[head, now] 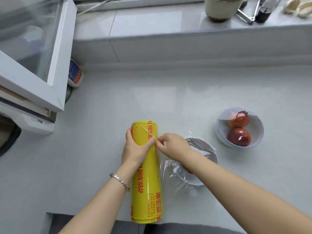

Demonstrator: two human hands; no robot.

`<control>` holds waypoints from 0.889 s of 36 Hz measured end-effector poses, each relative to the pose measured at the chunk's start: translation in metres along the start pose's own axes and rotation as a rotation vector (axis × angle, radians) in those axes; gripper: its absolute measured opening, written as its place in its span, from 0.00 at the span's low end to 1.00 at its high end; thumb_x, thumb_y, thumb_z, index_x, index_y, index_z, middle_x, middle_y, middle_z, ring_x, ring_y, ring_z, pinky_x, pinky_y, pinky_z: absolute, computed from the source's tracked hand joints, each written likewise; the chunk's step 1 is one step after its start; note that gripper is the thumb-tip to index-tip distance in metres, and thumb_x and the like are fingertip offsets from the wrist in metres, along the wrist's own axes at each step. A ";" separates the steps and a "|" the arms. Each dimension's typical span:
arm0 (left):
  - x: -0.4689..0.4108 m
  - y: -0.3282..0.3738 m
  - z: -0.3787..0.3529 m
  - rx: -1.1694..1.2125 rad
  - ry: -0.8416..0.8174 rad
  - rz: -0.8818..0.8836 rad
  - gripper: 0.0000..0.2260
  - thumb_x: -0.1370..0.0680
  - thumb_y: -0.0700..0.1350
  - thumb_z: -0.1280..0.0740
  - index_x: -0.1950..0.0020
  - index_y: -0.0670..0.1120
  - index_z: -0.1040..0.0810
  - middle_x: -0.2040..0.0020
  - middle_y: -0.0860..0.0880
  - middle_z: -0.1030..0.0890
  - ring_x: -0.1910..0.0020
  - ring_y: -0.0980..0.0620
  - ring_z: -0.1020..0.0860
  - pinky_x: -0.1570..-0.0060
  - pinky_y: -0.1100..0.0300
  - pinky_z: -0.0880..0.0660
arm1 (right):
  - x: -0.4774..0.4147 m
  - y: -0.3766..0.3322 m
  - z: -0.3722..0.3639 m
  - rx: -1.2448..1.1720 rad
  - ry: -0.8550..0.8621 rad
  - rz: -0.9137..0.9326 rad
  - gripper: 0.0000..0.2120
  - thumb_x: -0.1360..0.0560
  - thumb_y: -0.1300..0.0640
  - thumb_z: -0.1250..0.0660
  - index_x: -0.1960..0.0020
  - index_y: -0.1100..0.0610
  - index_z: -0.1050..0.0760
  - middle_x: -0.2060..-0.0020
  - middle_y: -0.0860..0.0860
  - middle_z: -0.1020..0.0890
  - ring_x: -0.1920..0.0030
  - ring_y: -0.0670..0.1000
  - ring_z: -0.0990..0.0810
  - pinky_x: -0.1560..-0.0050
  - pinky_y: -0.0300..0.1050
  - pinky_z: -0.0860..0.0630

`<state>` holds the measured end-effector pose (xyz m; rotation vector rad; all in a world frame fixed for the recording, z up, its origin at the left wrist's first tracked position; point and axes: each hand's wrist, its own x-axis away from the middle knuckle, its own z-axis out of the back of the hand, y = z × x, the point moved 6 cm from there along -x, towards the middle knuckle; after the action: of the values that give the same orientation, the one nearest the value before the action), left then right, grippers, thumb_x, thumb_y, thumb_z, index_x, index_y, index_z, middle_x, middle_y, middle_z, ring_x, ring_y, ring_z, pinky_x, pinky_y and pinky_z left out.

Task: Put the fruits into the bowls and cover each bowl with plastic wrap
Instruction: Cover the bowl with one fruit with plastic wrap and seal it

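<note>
A big yellow roll of plastic wrap (146, 174) lies lengthwise on the grey counter. My left hand (135, 149) grips its far part, thumb across the top. My right hand (172, 146) pinches the clear film at the roll's right side. Under my right forearm stands a white bowl (199, 166) with crumpled plastic film (170, 169) over it; its contents are hidden. Further right is a second white bowl (239, 127) holding two red fruits (239, 136).
An open white window frame (42, 68) juts over the counter's left side. A white bottle (75, 74) stands behind it. On the raised sill at the back stand a beige pot (221, 7) and a dark bottle (265, 10). The counter's front edge is near my body.
</note>
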<state>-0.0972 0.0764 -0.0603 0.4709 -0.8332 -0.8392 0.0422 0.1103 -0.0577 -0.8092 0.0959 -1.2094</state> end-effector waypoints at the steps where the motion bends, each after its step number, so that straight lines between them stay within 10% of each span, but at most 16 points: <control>1: 0.000 -0.001 0.000 0.023 0.000 0.000 0.41 0.32 0.57 0.27 0.26 0.52 0.46 0.30 0.47 0.31 0.36 0.45 0.29 0.46 0.58 0.32 | 0.000 0.000 0.001 -0.003 -0.007 -0.013 0.16 0.24 0.49 0.42 0.58 0.58 0.22 0.57 0.55 0.18 0.53 0.57 0.23 0.56 0.47 0.28; 14: -0.001 -0.007 -0.005 0.024 0.009 0.021 0.39 0.30 0.57 0.29 0.25 0.53 0.46 0.31 0.47 0.31 0.37 0.44 0.28 0.43 0.53 0.30 | -0.004 0.003 -0.001 0.148 0.036 -0.089 0.17 0.25 0.53 0.42 0.71 0.55 0.37 0.53 0.56 0.18 0.50 0.58 0.21 0.60 0.42 0.34; 20: 0.000 -0.008 -0.006 -0.004 -0.009 0.022 0.39 0.29 0.59 0.31 0.25 0.54 0.49 0.31 0.47 0.30 0.39 0.44 0.27 0.48 0.54 0.30 | 0.006 0.010 0.009 0.124 0.087 -0.045 0.13 0.28 0.56 0.39 0.43 0.54 0.26 0.42 0.51 0.23 0.45 0.57 0.23 0.46 0.47 0.31; 32: 0.002 -0.005 -0.005 -0.043 0.000 0.012 0.39 0.29 0.60 0.32 0.25 0.53 0.49 0.31 0.45 0.30 0.37 0.43 0.28 0.43 0.51 0.29 | 0.033 0.001 -0.002 0.053 0.049 0.118 0.13 0.25 0.57 0.41 0.45 0.53 0.20 0.36 0.51 0.25 0.34 0.49 0.32 0.29 0.44 0.52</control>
<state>-0.0945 0.0717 -0.0657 0.4277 -0.8163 -0.8441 0.0544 0.0814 -0.0486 -0.7185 0.1489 -1.1165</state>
